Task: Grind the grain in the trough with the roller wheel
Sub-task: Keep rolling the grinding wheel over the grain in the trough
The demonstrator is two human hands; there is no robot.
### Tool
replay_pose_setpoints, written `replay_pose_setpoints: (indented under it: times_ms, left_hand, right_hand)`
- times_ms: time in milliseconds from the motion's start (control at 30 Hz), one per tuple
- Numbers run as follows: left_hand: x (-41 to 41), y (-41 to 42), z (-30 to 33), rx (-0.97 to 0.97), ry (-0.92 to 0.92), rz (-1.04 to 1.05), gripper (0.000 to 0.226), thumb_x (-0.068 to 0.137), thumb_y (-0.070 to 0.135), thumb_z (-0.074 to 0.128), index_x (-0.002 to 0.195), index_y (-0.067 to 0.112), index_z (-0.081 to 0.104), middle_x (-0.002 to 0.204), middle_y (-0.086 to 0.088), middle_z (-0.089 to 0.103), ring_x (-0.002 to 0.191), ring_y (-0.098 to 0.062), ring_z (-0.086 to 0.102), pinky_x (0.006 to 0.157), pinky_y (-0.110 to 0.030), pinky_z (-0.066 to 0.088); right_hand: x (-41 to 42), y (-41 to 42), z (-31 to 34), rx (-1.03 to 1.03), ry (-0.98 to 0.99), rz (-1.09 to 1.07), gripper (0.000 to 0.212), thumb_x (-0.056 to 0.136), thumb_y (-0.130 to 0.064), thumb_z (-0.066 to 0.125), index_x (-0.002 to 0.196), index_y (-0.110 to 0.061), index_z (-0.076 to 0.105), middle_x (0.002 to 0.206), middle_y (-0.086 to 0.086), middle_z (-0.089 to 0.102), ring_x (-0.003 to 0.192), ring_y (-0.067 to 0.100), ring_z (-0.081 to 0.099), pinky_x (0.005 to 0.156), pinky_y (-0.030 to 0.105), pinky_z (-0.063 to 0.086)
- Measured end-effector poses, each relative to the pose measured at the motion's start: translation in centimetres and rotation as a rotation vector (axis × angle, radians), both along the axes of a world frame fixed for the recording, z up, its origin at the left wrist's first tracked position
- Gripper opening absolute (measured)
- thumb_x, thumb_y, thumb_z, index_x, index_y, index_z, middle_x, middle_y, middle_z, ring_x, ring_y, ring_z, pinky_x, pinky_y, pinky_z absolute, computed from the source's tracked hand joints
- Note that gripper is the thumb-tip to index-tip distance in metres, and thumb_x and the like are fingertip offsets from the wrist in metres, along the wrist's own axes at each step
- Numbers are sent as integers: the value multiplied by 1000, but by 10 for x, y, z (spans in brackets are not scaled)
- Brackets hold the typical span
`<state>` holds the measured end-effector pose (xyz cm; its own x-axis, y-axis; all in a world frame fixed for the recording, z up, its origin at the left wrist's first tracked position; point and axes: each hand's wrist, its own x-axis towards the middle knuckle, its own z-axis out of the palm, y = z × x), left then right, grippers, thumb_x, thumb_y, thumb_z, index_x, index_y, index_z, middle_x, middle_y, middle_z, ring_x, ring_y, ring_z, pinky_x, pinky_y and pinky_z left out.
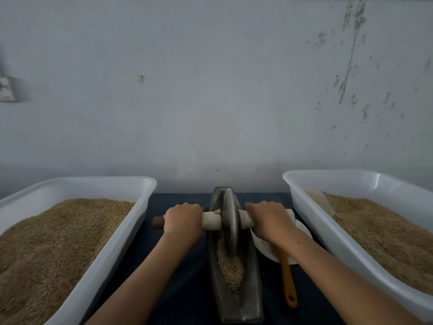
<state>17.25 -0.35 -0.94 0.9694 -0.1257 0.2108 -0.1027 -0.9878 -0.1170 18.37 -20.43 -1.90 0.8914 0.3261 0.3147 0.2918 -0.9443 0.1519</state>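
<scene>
My left hand (183, 218) and right hand (269, 219), fingers curled, grip cloth-wrapped axle (212, 221) of grey metal roller wheel (230, 219); wheel stands in long dark boat-shaped trough (251, 273), crushed tan grain (230, 268) near side.

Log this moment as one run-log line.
left hand: grips axle | right hand: grips axle | roller wheel: upright in trough, far half | grain: piled near end
</scene>
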Motion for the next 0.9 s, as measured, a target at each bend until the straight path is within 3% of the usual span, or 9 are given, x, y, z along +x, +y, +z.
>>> replay_pose_setpoints:
  times_ms: [167, 433, 700, 900]
  left_hand:
    - [-8, 7, -1, 45, 52, -33, 28, 87, 27, 58, 113, 19, 57, 107, -1, 62, 97, -19, 59, 76, -30, 42]
    - [-5, 7, 10, 66, 249, -49, 40, 82, 31, 67, 119, 18, 55, 108, -1, 62, 97, -18, 60, 75, -29, 41]
    - [-1, 5, -2, -14, 19, -22, 22, 88, 27, 57, 110, 21, 56, 105, 0, 62, 95, -18, 58, 72, -28, 37]
    - [-4, 8, -8, -50, -61, -54, 20, 90, 29, 55, 109, 23, 54, 103, 2, 61, 93, -16, 58, 71, -26, 36]
  right_hand:
    - [-14, -2, 1, -36, 5, 36, 19, 84, -18, 53, 102, -25, 49, 97, 2, 63, 91, 26, 61, 66, 31, 30]
    - [-15, -6, 16, -77, 334, 28, 26, 81, -18, 60, 106, -24, 58, 94, 0, 64, 82, 19, 60, 59, 27, 35]
    - [-15, 2, 0, 9, 11, -8, 22, 91, -17, 49, 112, -23, 47, 102, 1, 64, 93, 24, 61, 68, 29, 31]
    - [-17, 3, 2, 14, 0, -19, 21, 91, -17, 51, 112, -22, 47, 102, 1, 64, 92, 23, 61, 68, 29, 32]
